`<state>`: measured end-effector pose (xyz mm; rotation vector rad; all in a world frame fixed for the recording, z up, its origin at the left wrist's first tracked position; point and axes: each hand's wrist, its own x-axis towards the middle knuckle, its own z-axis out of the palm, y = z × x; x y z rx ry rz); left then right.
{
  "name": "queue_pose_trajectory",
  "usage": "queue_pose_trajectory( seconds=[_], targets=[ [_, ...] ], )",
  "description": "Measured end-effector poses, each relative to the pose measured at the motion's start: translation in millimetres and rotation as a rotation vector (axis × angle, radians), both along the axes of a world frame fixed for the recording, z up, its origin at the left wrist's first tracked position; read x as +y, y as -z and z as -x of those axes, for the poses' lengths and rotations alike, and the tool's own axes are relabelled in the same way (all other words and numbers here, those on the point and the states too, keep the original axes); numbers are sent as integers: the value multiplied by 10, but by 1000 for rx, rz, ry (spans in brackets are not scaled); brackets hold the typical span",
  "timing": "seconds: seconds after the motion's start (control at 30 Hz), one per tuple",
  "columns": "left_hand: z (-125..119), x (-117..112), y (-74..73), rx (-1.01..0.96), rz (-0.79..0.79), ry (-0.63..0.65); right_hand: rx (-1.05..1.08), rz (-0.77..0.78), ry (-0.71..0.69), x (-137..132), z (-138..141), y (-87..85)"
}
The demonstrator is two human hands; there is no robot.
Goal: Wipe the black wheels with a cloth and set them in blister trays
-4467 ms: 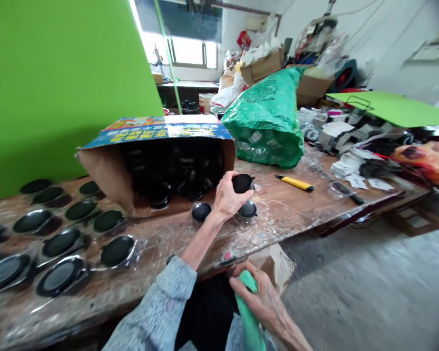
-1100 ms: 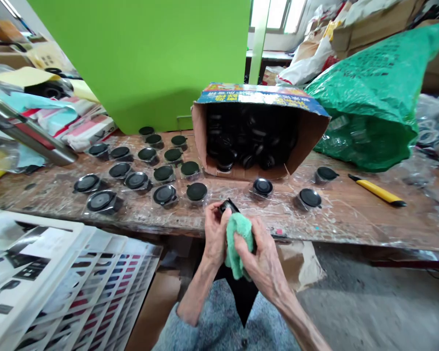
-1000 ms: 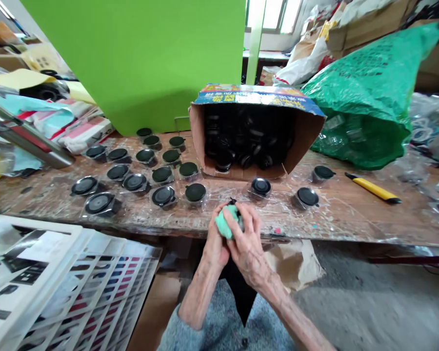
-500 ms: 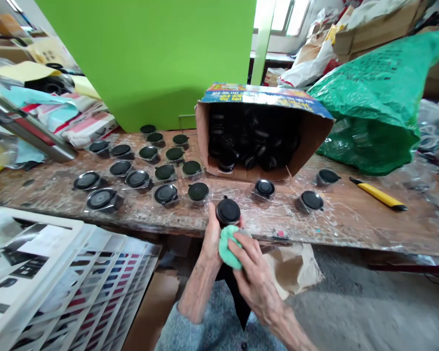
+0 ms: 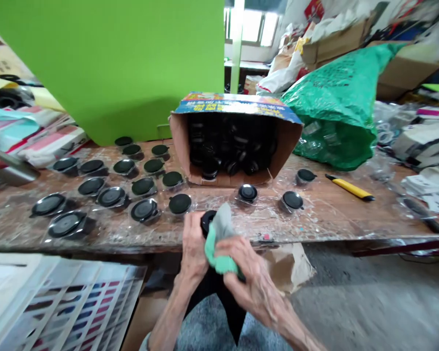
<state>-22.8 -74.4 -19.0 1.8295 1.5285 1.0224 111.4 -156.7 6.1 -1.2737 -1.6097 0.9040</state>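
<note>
My left hand point(image 5: 194, 243) is closed round a black round disc-shaped piece point(image 5: 206, 222) at the table's front edge. A pale green cloth point(image 5: 217, 243) is gripped in my right hand point(image 5: 247, 268); one end of it stands up and overlaps the piece's right side. Just beyond my hands, a similar black disc with a small tab point(image 5: 180, 204) sits in clear plastic. Several more like it spread over the left of the table, and a few lie to the right, among them a smaller-looking one point(image 5: 248, 193).
An open carton point(image 5: 236, 178) on its side holds many black round pieces. Right of it lie a green plastic bag point(image 5: 336, 102) and a yellow cutter knife point(image 5: 353, 189). A green panel point(image 5: 124, 63) stands behind the worn wooden table point(image 5: 336, 222). White crates point(image 5: 84, 302) stand lower left.
The cloth has swung upward, with a grey-green end now raised beside the black piece. The piece has tilted in my left hand and is more covered. The camera view has turned rightward.
</note>
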Motion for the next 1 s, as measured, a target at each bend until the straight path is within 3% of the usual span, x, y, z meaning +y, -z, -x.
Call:
queue_pose_trajectory(
  seconds=[0.07, 0.13, 0.2, 0.27, 0.37, 0.5, 0.6, 0.67, 0.8, 0.87, 1.0],
  targets=[
    [-35, 115, -73, -78, 71, -53, 114, 218, 57, -141, -70, 30],
    [-164, 165, -149, -272, 300, -12, 120, 364, 216, -176, -200, 91],
    [-361, 138, -216, -434, 573, 112, 67, 326, 348, -118, -357, 169],
    [-579, 74, -262, -474, 719, 236, 75, 228, 395, -29, -528, 223],
    [-910, 42, -292, -430, 771, 357, 184, 264, 413, 49, -812, 193],
    [-1371, 210, -315, -380, 784, 462, 149, 236, 496, 83, -1272, 15],
    [-1610, 391, -335, -371, 664, 525, 150, 215, 495, 234, -1716, -86],
    [-1643, 480, -325, -281, 436, 440, 137, 248, 515, 439, -2042, -102],
    [-1465, 563, -177, 301, -5, 184, -76, 326, 593, 1010, -2562, 12],
    [-1355, 587, -54, 516, -63, 146, -161, 369, 590, 1286, -2691, 121],
    [-1241, 642, 150, 621, 3, 211, -352, 419, 532, 1657, -2738, 299]
  ],
)
